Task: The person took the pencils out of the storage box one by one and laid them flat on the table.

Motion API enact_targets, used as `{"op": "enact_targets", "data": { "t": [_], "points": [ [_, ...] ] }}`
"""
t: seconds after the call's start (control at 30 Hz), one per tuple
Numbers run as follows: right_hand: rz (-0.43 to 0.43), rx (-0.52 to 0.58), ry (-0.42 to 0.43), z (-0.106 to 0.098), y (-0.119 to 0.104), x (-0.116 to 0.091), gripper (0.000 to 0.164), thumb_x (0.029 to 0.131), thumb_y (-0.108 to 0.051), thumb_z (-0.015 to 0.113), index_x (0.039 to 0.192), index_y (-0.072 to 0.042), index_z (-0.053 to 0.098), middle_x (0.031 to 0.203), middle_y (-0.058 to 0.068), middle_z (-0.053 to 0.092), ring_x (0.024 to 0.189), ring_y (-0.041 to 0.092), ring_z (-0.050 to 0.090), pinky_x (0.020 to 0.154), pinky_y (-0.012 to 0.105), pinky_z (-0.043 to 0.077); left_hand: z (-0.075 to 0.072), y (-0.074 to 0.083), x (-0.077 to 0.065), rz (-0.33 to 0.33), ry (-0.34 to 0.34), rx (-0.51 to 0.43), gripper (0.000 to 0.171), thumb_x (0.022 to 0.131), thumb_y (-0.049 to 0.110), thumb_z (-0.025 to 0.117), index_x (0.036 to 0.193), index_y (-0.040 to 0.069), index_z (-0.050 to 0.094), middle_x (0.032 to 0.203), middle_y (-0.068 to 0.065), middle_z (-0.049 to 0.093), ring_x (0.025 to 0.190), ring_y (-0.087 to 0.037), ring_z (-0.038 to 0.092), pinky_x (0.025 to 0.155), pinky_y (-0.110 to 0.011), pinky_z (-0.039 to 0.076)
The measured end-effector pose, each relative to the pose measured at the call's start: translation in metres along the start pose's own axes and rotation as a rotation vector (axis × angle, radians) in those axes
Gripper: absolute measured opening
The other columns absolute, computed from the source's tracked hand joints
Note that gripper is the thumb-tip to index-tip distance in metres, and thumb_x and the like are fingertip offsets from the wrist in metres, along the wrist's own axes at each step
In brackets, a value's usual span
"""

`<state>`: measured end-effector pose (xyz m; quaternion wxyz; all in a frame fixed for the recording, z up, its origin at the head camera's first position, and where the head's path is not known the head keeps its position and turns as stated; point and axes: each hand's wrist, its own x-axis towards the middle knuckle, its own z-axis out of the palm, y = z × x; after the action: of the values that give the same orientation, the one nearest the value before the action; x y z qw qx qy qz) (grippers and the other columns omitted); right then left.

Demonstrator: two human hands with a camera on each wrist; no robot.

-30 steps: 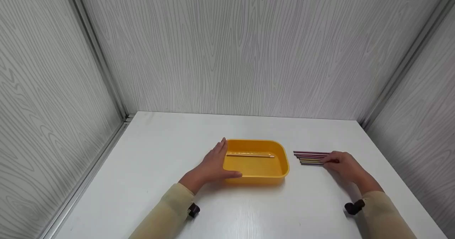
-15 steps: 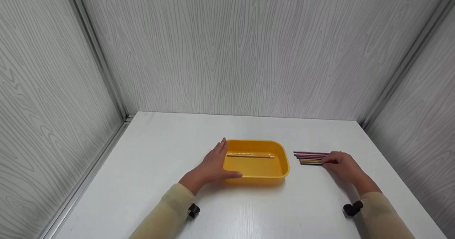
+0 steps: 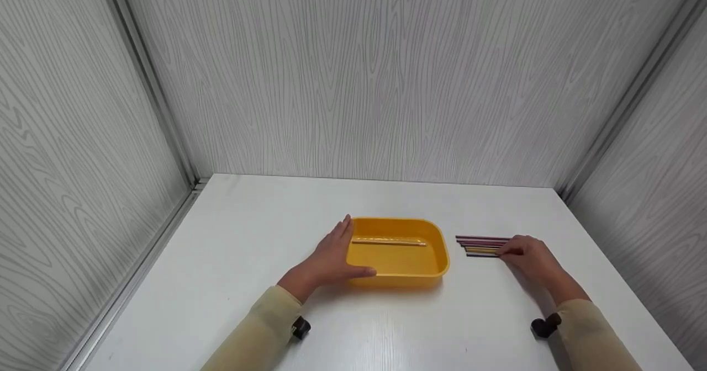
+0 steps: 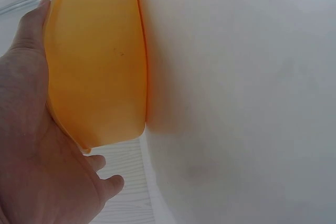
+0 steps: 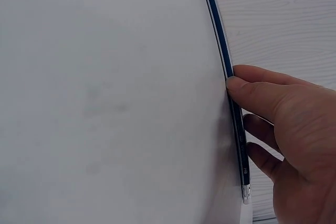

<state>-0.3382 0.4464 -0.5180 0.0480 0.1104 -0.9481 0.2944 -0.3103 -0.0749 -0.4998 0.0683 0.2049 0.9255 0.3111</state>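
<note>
My left hand (image 3: 330,254) rests against the left end of a yellow rectangular plastic tub (image 3: 397,278), fingers along its left side and thumb laid on the front rim. In the left wrist view the thumb (image 4: 32,27) lies along the tub's wall (image 4: 100,61). One light-coloured pencil (image 3: 389,242) lies inside the tub. To the right, my right hand (image 3: 533,259) pinches the nearest of a row of pencils (image 3: 480,237) between thumb and fingertips. The right wrist view shows this pencil (image 5: 223,40) as dark blue, with a metal end and eraser.
A white table (image 3: 386,327) carries everything. Grey wood-grain panels (image 3: 353,84) stand at its back and both sides. Small black devices (image 3: 545,325) sit at both sleeve cuffs.
My right hand has drawn slightly leftward and toward me, and the nearest pencil has edged apart from the row. The left hand and tub have stayed in place.
</note>
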Motion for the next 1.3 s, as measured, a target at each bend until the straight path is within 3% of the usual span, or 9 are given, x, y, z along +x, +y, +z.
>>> {"op": "enact_targets", "data": {
  "t": [0.23, 0.47, 0.67, 0.9, 1.1, 1.3],
  "points": [
    [0.029, 0.009, -0.015, -0.001, -0.002, -0.001, 0.015, 0.099, -0.005, 0.082, 0.108, -0.017, 0.087, 0.113, 0.006, 0.075, 0.110, 0.028, 0.065, 0.096, 0.043, 0.054, 0.001, 0.001, 0.000, -0.006, 0.000, -0.022, 0.139, 0.084, 0.077, 0.081, 0.178, 0.008, 0.006, 0.187, -0.006, -0.001, 0.171, -0.033, 0.008, 0.137, -0.054, 0.014],
    [0.035, 0.080, -0.005, -0.001, -0.014, 0.002, 0.013, 0.104, -0.014, 0.080, 0.116, -0.010, 0.084, 0.116, 0.007, 0.073, 0.105, 0.024, 0.064, 0.082, 0.023, 0.054, 0.002, 0.000, 0.000, -0.008, 0.001, -0.006, 0.140, 0.083, 0.079, 0.080, 0.178, 0.008, 0.006, 0.187, -0.006, 0.000, 0.171, -0.032, 0.008, 0.137, -0.053, 0.013],
    [0.003, 0.122, -0.004, 0.000, -0.053, 0.010, 0.025, 0.108, -0.027, 0.076, 0.126, -0.010, 0.081, 0.116, 0.006, 0.073, 0.102, 0.025, 0.062, 0.078, 0.024, 0.055, 0.002, -0.001, 0.001, -0.004, 0.000, -0.011, 0.140, 0.084, 0.078, 0.081, 0.178, 0.008, 0.005, 0.187, -0.006, -0.001, 0.171, -0.032, 0.008, 0.137, -0.054, 0.014],
    [-0.100, 0.215, -0.049, 0.008, -0.106, 0.026, 0.018, 0.109, -0.023, 0.075, 0.123, -0.014, 0.082, 0.117, 0.004, 0.075, 0.102, 0.028, 0.065, 0.083, 0.022, 0.057, 0.001, 0.000, 0.000, 0.008, 0.006, -0.009, 0.138, 0.085, 0.075, 0.082, 0.178, 0.007, 0.006, 0.187, -0.007, -0.001, 0.171, -0.034, 0.008, 0.137, -0.054, 0.015],
    [-0.165, 0.177, -0.094, 0.026, -0.146, 0.039, 0.018, 0.107, -0.018, 0.076, 0.124, -0.011, 0.082, 0.113, -0.001, 0.073, 0.103, 0.024, 0.066, 0.089, 0.030, 0.058, 0.001, 0.001, -0.001, 0.012, 0.007, -0.008, 0.137, 0.086, 0.074, 0.082, 0.178, 0.005, 0.007, 0.187, -0.009, 0.000, 0.171, -0.035, 0.009, 0.136, -0.055, 0.015],
    [-0.172, 0.171, -0.176, 0.051, -0.179, 0.048, 0.028, 0.107, -0.020, 0.077, 0.131, -0.006, 0.078, 0.119, 0.000, 0.072, 0.109, 0.024, 0.064, 0.097, 0.040, 0.057, 0.000, 0.001, -0.001, 0.016, 0.007, 0.002, 0.136, 0.087, 0.072, 0.082, 0.178, 0.006, 0.007, 0.187, -0.008, 0.000, 0.171, -0.034, 0.008, 0.137, -0.053, 0.014]
  ]
}}
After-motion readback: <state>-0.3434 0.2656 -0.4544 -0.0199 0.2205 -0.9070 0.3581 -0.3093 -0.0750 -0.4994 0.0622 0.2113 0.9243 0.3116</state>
